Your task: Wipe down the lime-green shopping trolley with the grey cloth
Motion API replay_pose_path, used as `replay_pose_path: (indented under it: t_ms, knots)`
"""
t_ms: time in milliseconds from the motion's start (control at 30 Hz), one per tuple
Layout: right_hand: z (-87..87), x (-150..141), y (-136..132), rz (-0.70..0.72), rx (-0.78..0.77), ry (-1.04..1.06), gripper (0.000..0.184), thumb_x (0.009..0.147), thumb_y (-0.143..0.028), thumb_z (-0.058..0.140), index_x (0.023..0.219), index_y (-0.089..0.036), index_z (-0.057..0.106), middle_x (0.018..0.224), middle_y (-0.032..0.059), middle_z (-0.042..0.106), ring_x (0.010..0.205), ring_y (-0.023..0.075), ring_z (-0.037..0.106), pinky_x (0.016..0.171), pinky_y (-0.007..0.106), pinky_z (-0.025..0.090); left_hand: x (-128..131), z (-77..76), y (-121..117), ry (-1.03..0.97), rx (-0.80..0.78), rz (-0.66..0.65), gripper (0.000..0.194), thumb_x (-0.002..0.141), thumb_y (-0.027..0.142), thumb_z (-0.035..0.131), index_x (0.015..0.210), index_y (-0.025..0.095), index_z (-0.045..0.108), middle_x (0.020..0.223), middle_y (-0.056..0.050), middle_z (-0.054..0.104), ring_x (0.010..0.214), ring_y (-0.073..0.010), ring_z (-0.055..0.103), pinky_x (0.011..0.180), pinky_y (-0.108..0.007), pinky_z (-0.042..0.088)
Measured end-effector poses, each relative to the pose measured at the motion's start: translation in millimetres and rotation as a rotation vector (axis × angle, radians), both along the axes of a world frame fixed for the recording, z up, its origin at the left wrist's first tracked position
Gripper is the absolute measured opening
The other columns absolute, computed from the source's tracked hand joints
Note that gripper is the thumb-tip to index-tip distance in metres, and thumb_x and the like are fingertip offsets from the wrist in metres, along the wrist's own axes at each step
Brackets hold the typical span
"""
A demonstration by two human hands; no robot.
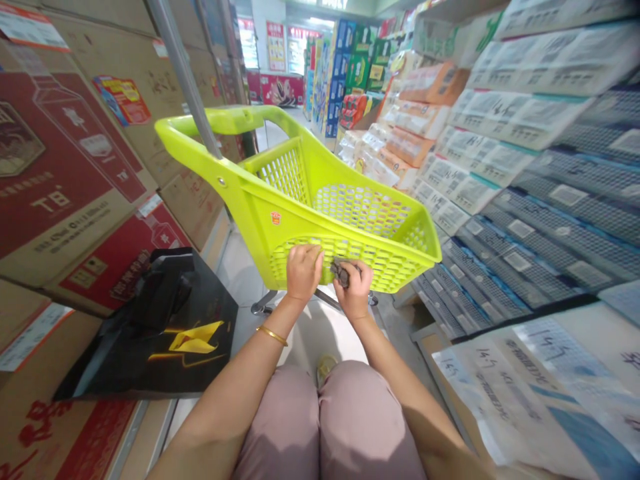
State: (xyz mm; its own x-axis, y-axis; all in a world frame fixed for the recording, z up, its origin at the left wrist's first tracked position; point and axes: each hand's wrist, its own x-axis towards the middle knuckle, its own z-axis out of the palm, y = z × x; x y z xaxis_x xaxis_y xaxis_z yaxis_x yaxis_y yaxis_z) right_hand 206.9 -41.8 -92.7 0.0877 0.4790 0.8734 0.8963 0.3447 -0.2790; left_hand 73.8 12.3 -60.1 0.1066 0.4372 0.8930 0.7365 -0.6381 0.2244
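A lime-green plastic shopping cart point(320, 213) stands sideways in front of my knees, its basket side full of holes. My left hand point(304, 272), with a gold bangle at the wrist, is closed against the perforated side; its fingertips are partly hidden. Just to the right, my right hand point(356, 287) is closed on a crumpled dark grey cloth point(341, 272) and presses it to the same side of the basket. The basket's visible inside holds nothing.
Cardboard cartons point(55, 160) are stacked on the left, with a black bag point(200, 313) leaning before them. Tissue packs point(520, 120) fill the right side, some lying low beside me. A grey metal pole point(185, 73) rises at the cart's handle. The aisle runs on behind it.
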Motion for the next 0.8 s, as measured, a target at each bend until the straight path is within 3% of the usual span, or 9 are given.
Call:
replay_pose_path:
  t_ms: [100, 233, 500, 800]
  knots:
    - [19.1, 3.8, -0.7, -0.026, 0.096, 0.058, 0.031, 0.080, -0.026, 0.055, 0.111, -0.023, 0.053, 0.106, 0.0093, 0.049, 0.098, 0.0230, 0.050, 0.086, 0.042, 0.044, 4.6, 0.5, -4.1, 0.046, 0.011, 0.008, 0.016, 0.090, 0.027, 0.051, 0.099, 0.018, 0.061, 0.095, -0.009, 0.062, 0.093, -0.0205, 0.057, 0.083, -0.035, 0.045]
    - [30.4, 7.9, -0.8, -0.051, 0.171, 0.108, 0.032, 0.079, -0.027, 0.056, 0.111, -0.022, 0.053, 0.107, 0.0095, 0.048, 0.100, 0.0238, 0.051, 0.086, 0.043, 0.045, 17.5, 4.0, -10.1, 0.243, -0.002, -0.092, 0.021, 0.091, 0.021, 0.044, 0.104, 0.017, 0.060, 0.098, -0.009, 0.062, 0.093, -0.0209, 0.057, 0.082, -0.035, 0.044]
    - [20.5, 9.0, -2.8, -0.063, 0.146, 0.199, 0.031, 0.077, -0.026, 0.060, 0.108, -0.022, 0.055, 0.105, 0.0092, 0.048, 0.101, 0.0234, 0.051, 0.087, 0.044, 0.045, 43.6, -0.9, -11.0, 0.213, -0.127, -0.110, 0.025, 0.091, 0.019, 0.042, 0.108, 0.014, 0.059, 0.099, -0.013, 0.058, 0.090, -0.0230, 0.051, 0.078, -0.037, 0.044]
    - [13.0, 11.1, -6.9, -0.059, 0.142, 0.148, 0.033, 0.076, -0.021, 0.059, 0.109, -0.022, 0.054, 0.106, 0.0073, 0.050, 0.100, 0.0208, 0.052, 0.087, 0.042, 0.047, 38.0, 1.2, 0.0, 0.114, -0.124, -0.234, 0.023, 0.089, 0.016, 0.046, 0.103, 0.019, 0.063, 0.088, -0.005, 0.052, 0.085, -0.0182, 0.047, 0.077, -0.032, 0.041]
